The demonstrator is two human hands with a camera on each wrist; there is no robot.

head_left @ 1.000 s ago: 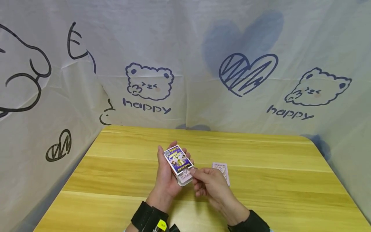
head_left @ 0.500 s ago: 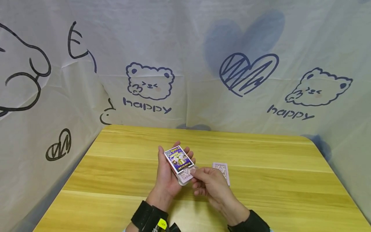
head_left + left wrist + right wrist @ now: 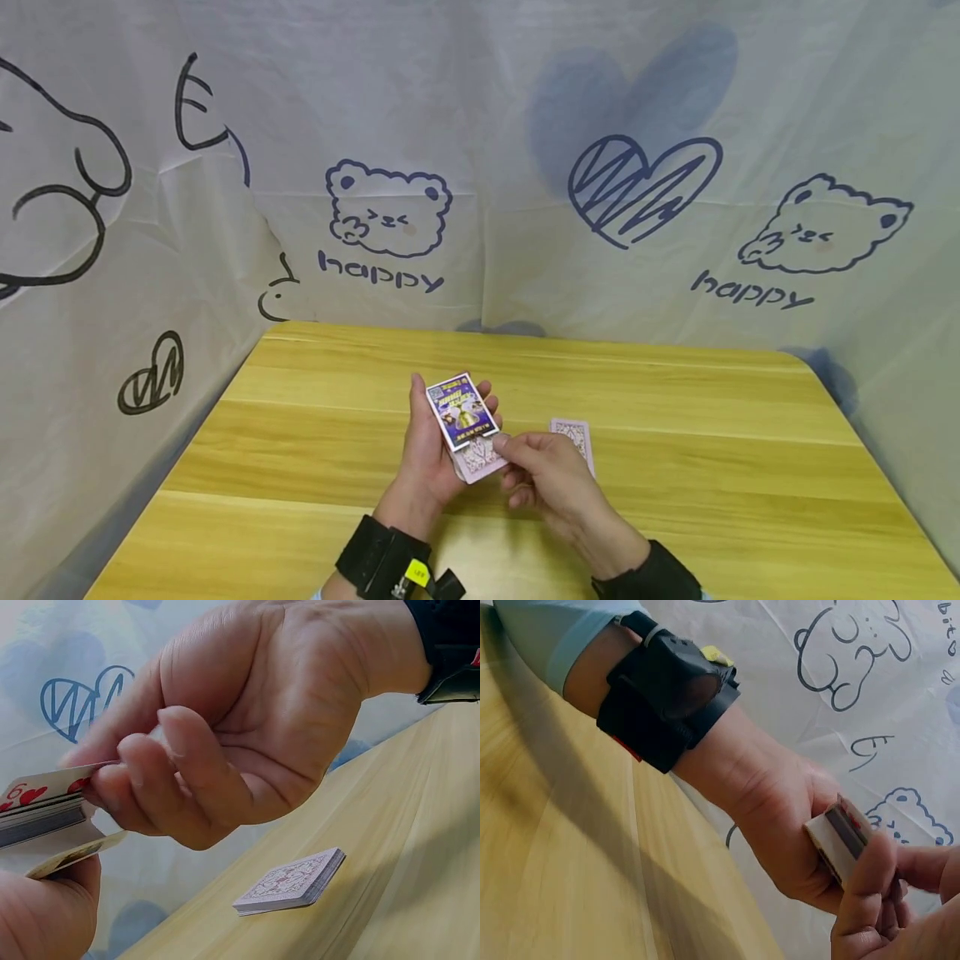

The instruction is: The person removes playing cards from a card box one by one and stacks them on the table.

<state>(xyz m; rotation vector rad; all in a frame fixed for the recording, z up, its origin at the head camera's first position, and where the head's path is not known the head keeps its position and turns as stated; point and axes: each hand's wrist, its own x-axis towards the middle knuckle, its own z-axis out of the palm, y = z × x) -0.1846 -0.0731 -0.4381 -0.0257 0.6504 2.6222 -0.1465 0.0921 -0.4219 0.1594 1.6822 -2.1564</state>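
In the head view my left hand [image 3: 426, 458] holds a small card box [image 3: 462, 410] with a purple and yellow printed front. A patterned-back playing card [image 3: 480, 461] sticks out of the box's near end, pinched between my right hand's [image 3: 555, 483] thumb and fingers. The left wrist view shows that card's face, a six of hearts [image 3: 34, 793], over the edges of other cards in the box. Beyond my right hand a stack of cards [image 3: 289, 881] lies face down on the table; in the head view that hand partly covers it.
The wooden table [image 3: 315, 467] stretches out on both sides of my hands. White cloth [image 3: 510, 92] with drawn bears and hearts hangs behind it and at both sides. Black straps [image 3: 386, 557] with cameras circle my wrists.
The patterned card has slid farther out of the box's near end, toward me. My left hand has shifted slightly, while my right hand keeps nearly the same place. The stack has not moved.
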